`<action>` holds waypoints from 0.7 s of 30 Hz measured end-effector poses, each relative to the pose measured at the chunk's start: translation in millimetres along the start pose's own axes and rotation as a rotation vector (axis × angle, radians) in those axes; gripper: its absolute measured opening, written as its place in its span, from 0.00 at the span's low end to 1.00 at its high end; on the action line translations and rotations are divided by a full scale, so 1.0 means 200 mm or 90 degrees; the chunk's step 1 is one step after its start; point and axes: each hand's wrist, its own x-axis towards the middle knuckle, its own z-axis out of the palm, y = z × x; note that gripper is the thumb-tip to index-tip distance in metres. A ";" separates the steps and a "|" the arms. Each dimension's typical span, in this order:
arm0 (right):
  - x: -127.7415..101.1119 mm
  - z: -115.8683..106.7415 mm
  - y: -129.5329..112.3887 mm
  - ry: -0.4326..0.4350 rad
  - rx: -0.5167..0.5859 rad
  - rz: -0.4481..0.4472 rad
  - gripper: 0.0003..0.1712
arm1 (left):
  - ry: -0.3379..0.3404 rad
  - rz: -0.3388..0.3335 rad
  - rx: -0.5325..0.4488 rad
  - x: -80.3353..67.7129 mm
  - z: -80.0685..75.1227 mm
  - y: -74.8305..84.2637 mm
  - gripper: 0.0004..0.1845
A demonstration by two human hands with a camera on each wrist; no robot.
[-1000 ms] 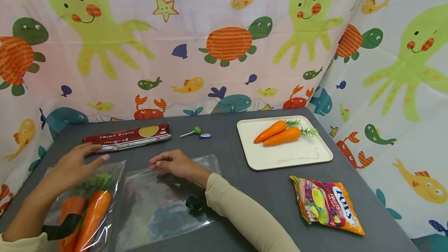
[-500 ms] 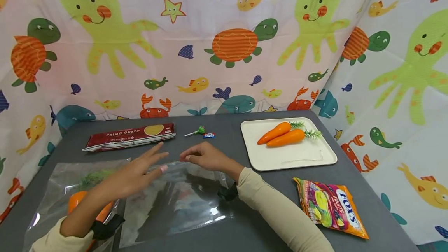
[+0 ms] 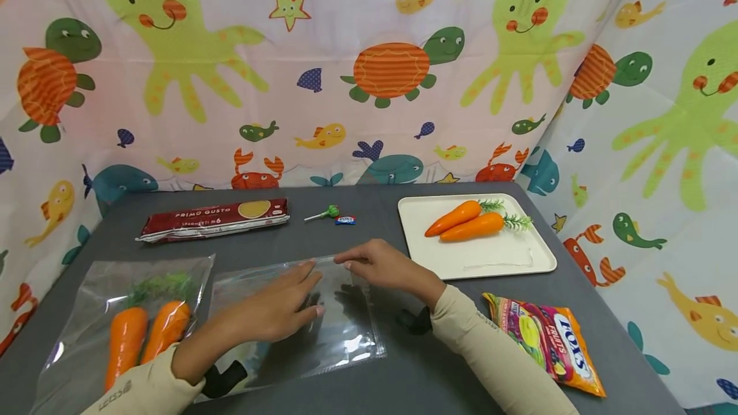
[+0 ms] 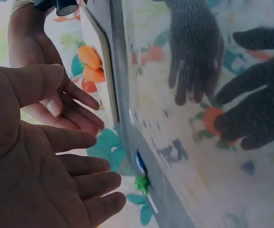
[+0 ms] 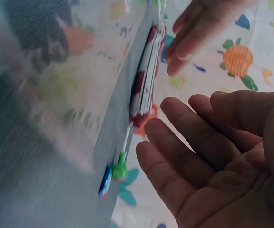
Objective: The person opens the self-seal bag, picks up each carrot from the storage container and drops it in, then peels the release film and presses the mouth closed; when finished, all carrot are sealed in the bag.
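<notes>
A clear plastic zip bag (image 3: 340, 332) lies flat on the grey table in the head view. My left hand (image 3: 277, 309) is over its middle, fingers extended and holding nothing. Near the bag's far right corner is my right hand (image 3: 383, 268), its fingers loosely bent with nothing between them. Both wrist views show a gap between the palms and the shiny plastic; the left hand (image 4: 56, 156) and right hand (image 5: 208, 156) have spread, relaxed fingers. To the left, a second clear bag (image 3: 81, 312) contains two large carrots (image 3: 127, 338) with green tops, partly covered by my left sleeve.
A maroon spaghetti packet (image 3: 213, 219) lies at the back left, beside a green lollipop (image 3: 330, 212) and a small blue-red candy (image 3: 345, 220). A cream tray (image 3: 418, 261) bears two smaller carrots (image 3: 473, 227). A Fox's candy bag (image 3: 544, 341) is at the right.
My left hand has moved right, from above the carrot bag to over the flat bag. The right hand has slid right along the flat bag's far edge, toward its corner.
</notes>
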 end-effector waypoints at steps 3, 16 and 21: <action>-0.07 -0.03 0.04 0.022 -0.008 0.010 0.17 | -0.008 0.001 0.001 0.04 0.02 0.02 0.38; -0.21 0.09 0.09 -0.036 -0.191 -0.043 0.21 | -0.068 0.017 0.000 0.16 0.20 0.05 0.42; -0.23 0.12 0.09 -0.064 -0.222 -0.017 0.26 | -0.102 -0.003 0.019 0.23 0.22 0.06 0.46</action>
